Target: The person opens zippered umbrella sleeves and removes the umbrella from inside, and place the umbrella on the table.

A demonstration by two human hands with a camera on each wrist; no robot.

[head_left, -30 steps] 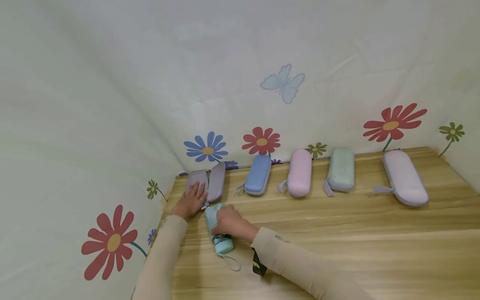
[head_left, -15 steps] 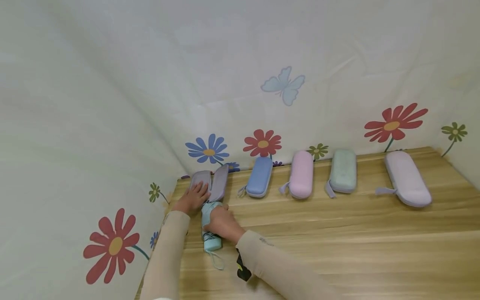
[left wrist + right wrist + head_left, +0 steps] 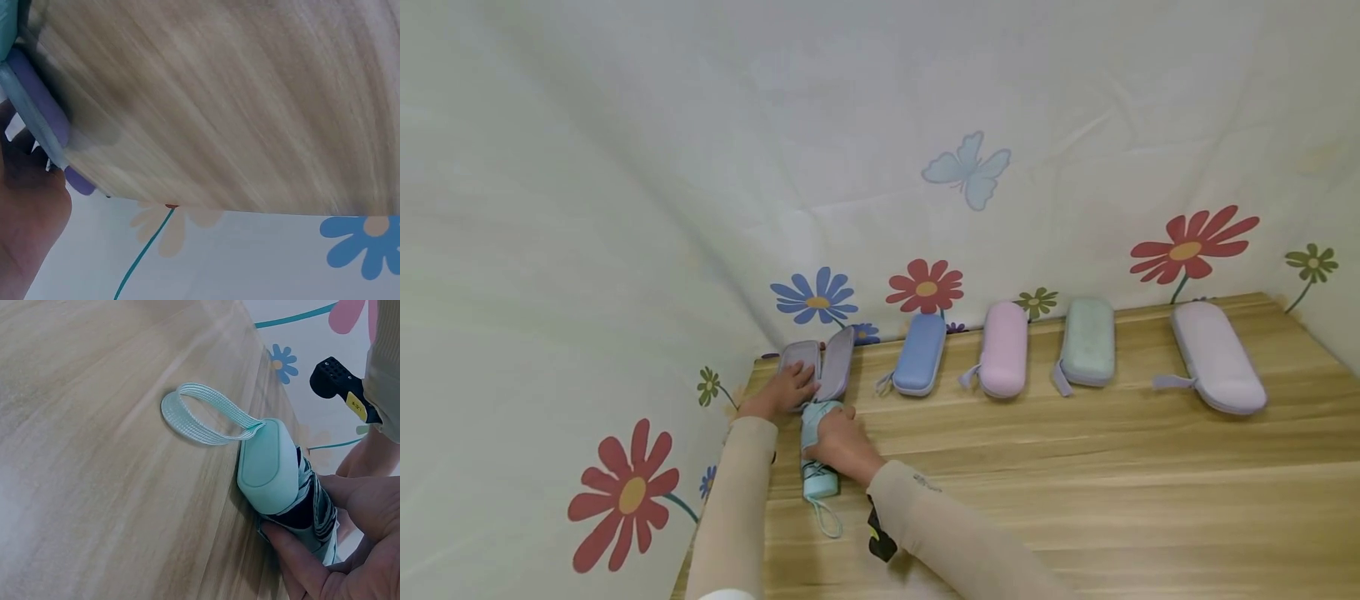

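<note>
An unzipped grey-purple case (image 3: pixel 838 367) lies opened out at the table's back left corner, its two halves side by side. My left hand (image 3: pixel 788 387) rests on the left half with its fingers stretched out; in the left wrist view the case edge (image 3: pixel 37 103) stands beside the hand (image 3: pixel 28 187). My right hand (image 3: pixel 842 442) grips a folded mint-green compact umbrella (image 3: pixel 818 482) round its middle. The umbrella's far end is right at the case's near edge. In the right wrist view, the umbrella's end cap (image 3: pixel 269 465) and wrist strap (image 3: pixel 194 428) face the camera, the thumb and fingers around the cloth.
Along the back of the wooden table (image 3: pixel 1075 483) lie closed zip cases: a blue case (image 3: pixel 920 354), a pink case (image 3: pixel 1003 350), a green case (image 3: pixel 1088 342) and a pale lilac case (image 3: pixel 1217 357). A flower-printed white sheet (image 3: pixel 865 200) hangs behind and at the sides.
My right hand has moved left with the umbrella and turned it straighter in line with the opened case. My left hand has stayed on the case, shifting only slightly.
</note>
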